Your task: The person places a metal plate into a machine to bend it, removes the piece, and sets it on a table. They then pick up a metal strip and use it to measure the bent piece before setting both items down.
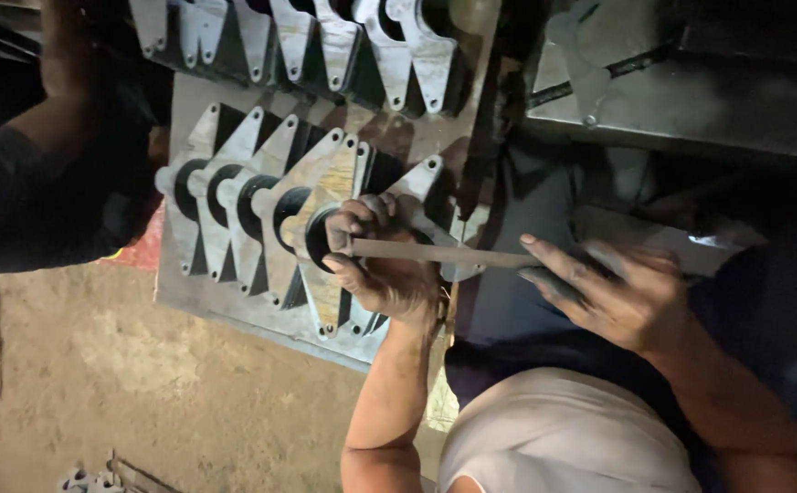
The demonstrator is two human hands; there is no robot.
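My left hand (382, 267) is closed around the end piece of a row of triangular steel brackets (234, 196), and its fingers pinch the tip of a long flat metal file (435, 253). The file lies level across that bracket's round dark bore (318, 239). My right hand (619, 294) grips the file's other end, forefinger stretched along the blade. The brackets stand on edge, packed side by side, each with a round bore and small corner holes.
The brackets rest on a flat steel plate (225, 306) above a dirt floor (115, 365). A second row of similar brackets (325, 36) stands further off. Another person's dark-sleeved arm (24, 196) reaches in at left. Dark metal framework (691, 91) fills the upper right.
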